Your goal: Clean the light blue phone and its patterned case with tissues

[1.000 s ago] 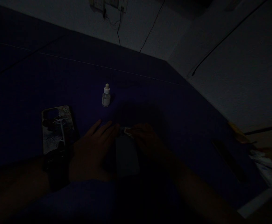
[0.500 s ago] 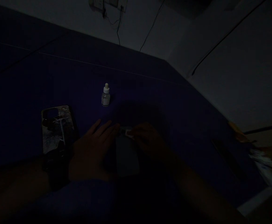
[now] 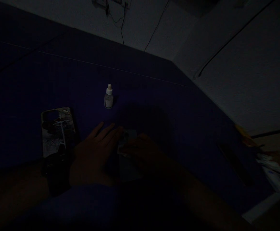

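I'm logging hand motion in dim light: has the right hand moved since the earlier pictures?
Yes. Judged against the dropper bottle, the right hand has shifted lower in the view and somewhat left.

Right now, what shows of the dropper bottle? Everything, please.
The dropper bottle is small, with a clear, glass-like body, a pale label low on its front, a white collar and a cream, rubber-looking bulb. It stands upright on the blue surface, beyond the left hand; no hand touches it. Too dark to read the label or tell the fill level.
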The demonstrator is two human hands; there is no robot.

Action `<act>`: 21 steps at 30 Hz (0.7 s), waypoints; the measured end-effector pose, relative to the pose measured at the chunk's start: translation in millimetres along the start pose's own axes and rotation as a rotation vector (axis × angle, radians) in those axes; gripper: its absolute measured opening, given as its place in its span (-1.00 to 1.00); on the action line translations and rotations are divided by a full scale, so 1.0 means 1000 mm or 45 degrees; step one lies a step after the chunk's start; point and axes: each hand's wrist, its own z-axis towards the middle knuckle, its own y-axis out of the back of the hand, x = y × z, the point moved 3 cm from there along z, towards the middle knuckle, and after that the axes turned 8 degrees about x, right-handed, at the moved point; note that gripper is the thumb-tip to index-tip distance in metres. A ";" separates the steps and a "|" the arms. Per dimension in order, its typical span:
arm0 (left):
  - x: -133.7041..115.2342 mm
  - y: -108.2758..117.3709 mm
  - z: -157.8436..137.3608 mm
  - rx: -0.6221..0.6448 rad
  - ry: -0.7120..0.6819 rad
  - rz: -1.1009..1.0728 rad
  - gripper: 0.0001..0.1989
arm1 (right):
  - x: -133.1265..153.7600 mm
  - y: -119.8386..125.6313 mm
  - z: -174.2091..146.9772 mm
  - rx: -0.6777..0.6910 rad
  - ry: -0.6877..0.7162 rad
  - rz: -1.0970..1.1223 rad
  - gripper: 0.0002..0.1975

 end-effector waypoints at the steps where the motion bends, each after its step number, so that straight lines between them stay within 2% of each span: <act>1: 0.000 0.000 0.000 -0.004 -0.003 -0.006 0.29 | 0.001 -0.001 0.000 0.005 0.013 -0.014 -0.63; 7: 0.000 0.000 0.000 -0.018 0.010 -0.001 0.28 | 0.000 -0.005 0.000 -0.027 -0.102 -0.145 -0.60; 11: -0.002 0.000 0.000 0.000 0.013 0.004 0.25 | 0.002 -0.003 -0.001 0.001 0.025 -0.046 -0.65; 16: -0.001 0.001 0.001 0.008 0.002 -0.026 0.25 | -0.003 0.001 0.000 -0.033 -0.096 -0.075 -0.61; 21: -0.001 0.002 0.001 0.027 0.005 -0.018 0.26 | 0.000 0.004 -0.005 0.034 0.019 0.023 -0.62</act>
